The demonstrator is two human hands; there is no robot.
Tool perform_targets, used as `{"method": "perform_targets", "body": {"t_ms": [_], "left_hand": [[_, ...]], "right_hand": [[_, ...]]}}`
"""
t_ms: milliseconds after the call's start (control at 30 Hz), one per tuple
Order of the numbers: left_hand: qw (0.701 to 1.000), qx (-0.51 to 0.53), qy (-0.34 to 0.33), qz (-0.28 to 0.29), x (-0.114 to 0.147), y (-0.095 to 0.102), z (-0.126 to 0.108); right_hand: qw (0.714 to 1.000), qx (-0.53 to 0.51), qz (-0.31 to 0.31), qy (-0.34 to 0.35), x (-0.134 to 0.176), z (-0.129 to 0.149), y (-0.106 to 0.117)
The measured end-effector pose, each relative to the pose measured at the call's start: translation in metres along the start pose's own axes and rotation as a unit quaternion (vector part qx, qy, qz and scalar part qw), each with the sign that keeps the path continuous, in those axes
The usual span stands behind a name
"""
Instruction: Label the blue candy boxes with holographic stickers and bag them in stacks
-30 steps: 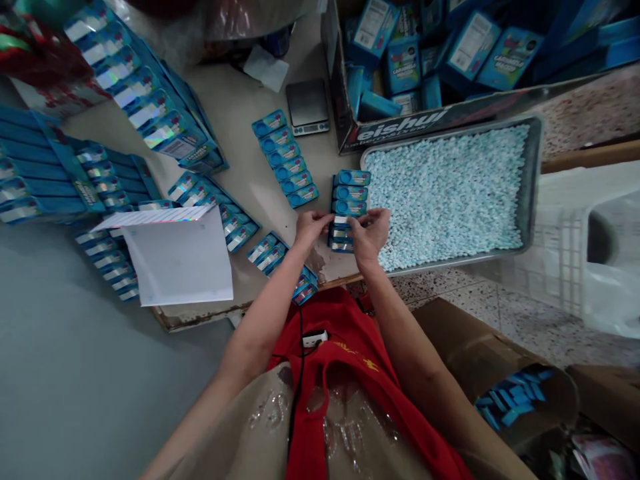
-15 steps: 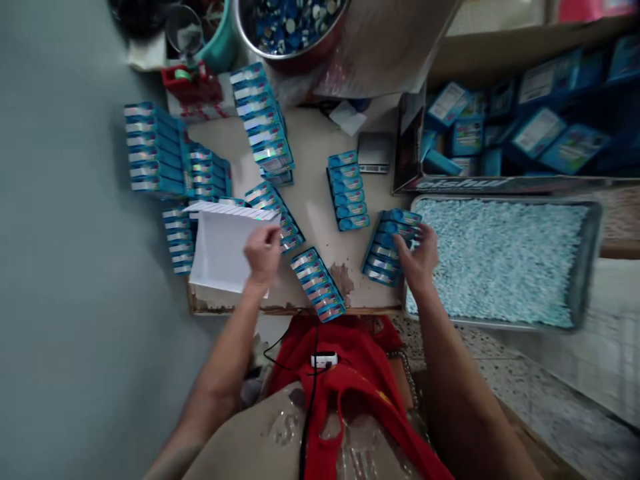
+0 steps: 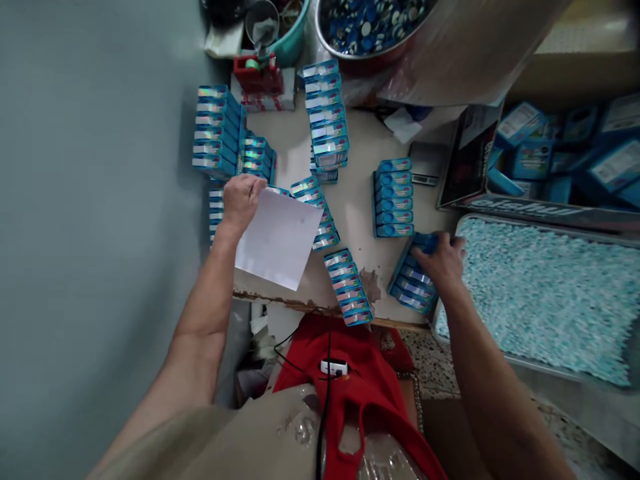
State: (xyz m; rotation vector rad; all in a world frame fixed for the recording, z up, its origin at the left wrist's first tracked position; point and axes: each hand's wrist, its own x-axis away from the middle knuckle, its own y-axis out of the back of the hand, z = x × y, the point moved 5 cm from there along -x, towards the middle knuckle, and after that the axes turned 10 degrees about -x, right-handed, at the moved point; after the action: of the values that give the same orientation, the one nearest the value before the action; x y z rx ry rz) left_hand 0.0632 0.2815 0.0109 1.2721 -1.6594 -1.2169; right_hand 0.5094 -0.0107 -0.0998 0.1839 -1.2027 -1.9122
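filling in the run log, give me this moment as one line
left hand: curled at edge of white sheet; right hand: on row of blue boxes; beside right hand: tray of pale pellets

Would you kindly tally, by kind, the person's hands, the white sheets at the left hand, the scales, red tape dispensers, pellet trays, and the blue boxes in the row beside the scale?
Hands, left hand and right hand: 2
White sheet: 1
Scale: 1
Red tape dispenser: 1
Pellet tray: 1
Blue boxes in that row: 6
Total: 12
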Motion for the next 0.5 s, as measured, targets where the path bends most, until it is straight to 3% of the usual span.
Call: {"method": "perform_targets", "body": {"t_ms": [100,200,267,333,400,433,500], "left_hand": [[0.997,-0.067,0.034,0.013,-0.024,-0.002,0.004],[0.984,-0.118,0.031,0.127,-0.028,-0.009,0.004],[0.984,-0.095,0.039,0.148,-0.017,-0.009,0.01],[0.994,-0.033,0.083,0.068,-0.001,-0.002,0.024],[0.986,0.056,0.159,-0.018,0.018,-0.001,0.043],[0.972,0.116,0.2,-0.038,0.026,-0.005,0.053],[0.924,0.261,0.277,-0.041,0.037,-0.019,0.066]], "right_hand": [[0.997,0.056,0.051,0.032,0.029,0.006,-0.008],[0.981,0.133,0.132,0.049,0.054,0.016,-0.007],[0.968,0.178,0.163,0.068,0.064,0.029,0.003],[0.969,0.193,0.13,0.085,0.066,0.05,0.015],[0.982,0.137,0.084,0.095,0.066,0.079,0.019],[0.988,0.079,0.089,0.095,0.066,0.095,0.013],[0.978,-0.082,0.18,0.063,0.068,0.131,-0.018]]}}
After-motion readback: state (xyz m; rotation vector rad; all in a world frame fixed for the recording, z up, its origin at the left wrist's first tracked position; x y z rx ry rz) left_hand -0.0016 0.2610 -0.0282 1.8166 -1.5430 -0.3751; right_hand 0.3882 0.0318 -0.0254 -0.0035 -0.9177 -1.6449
